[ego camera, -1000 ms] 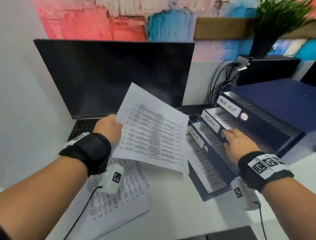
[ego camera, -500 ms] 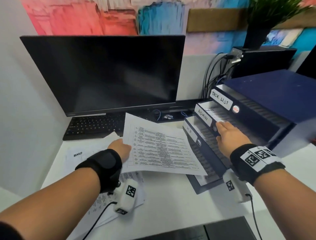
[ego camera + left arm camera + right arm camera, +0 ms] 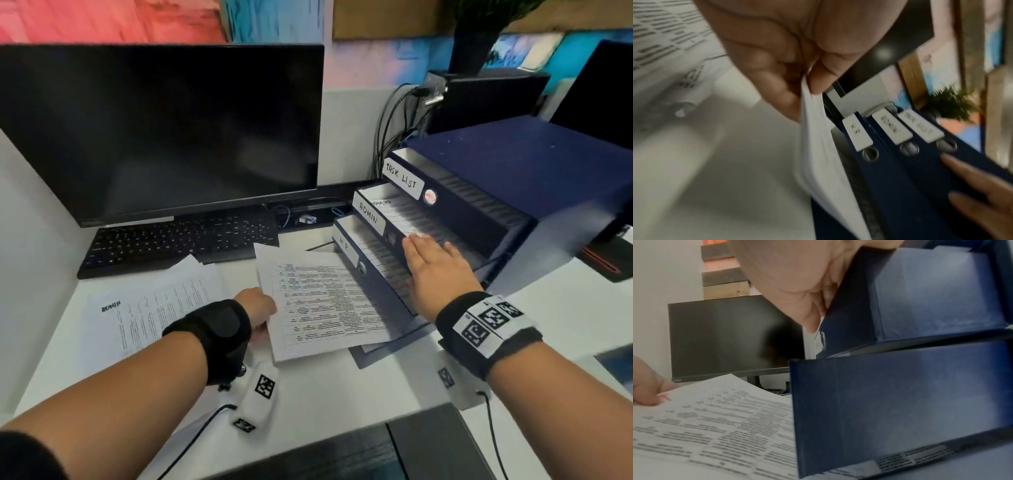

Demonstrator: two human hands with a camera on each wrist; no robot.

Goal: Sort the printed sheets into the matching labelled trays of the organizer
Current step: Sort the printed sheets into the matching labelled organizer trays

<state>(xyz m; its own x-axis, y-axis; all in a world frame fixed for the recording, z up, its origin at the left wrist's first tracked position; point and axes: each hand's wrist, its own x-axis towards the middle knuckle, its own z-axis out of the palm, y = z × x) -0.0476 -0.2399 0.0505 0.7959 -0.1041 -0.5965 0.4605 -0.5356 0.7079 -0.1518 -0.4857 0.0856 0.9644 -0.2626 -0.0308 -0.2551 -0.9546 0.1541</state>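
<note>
A dark blue organizer (image 3: 534, 161) stands at the right, its stepped trays labelled TASK LIST (image 3: 404, 179), ADMIN (image 3: 369, 216) and HR (image 3: 344, 245). My left hand (image 3: 262, 308) pinches the left edge of a printed sheet (image 3: 325, 301) with a table on it. The sheet lies low over the desk, its right side against the organizer's front. The left wrist view shows thumb and fingers (image 3: 774, 84) clamped on the sheet (image 3: 818, 146). My right hand (image 3: 433, 263) lies flat, fingers straight, across the ADMIN tray's front. A stack of sheets (image 3: 147, 315) headed ADMIN lies at the left.
A black monitor (image 3: 164, 130) and keyboard (image 3: 178, 243) fill the back left. Cables (image 3: 394, 120) and a black box (image 3: 479, 99) under a plant stand behind the organizer. A dark object (image 3: 394, 452) lies at the desk's near edge.
My left hand has brought the sheet down from in front of the monitor to low over the desk beside the organizer. The right hand has stayed on the trays.
</note>
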